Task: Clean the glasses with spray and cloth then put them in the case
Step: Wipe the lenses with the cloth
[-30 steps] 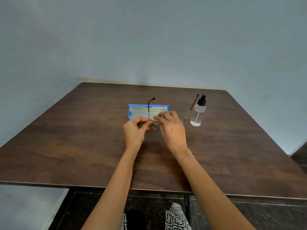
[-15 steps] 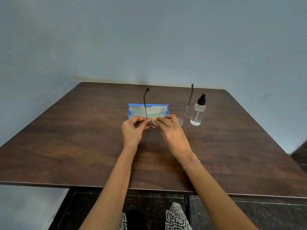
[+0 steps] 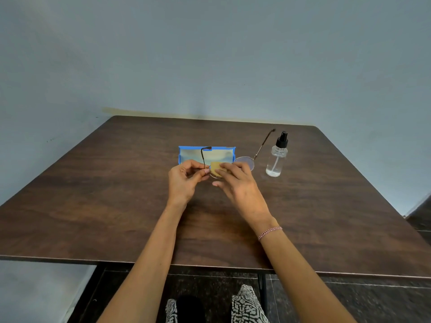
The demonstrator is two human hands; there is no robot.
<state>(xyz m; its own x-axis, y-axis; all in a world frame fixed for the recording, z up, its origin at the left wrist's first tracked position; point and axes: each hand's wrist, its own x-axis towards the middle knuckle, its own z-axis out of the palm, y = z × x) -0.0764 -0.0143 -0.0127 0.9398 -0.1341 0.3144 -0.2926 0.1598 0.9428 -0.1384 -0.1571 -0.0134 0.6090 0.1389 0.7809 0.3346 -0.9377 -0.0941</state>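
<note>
The glasses have been tilted toward the table's far edge. The frame is pinched by the left hand, the cloth by the right hand. Wiping is judged underway, and the case is unused.

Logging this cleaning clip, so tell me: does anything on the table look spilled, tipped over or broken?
Nothing stands out. The spray bottle stands upright with no puddle visible, the case lies square on the table, and the glasses, pinched by the left hand, look intact.
</note>
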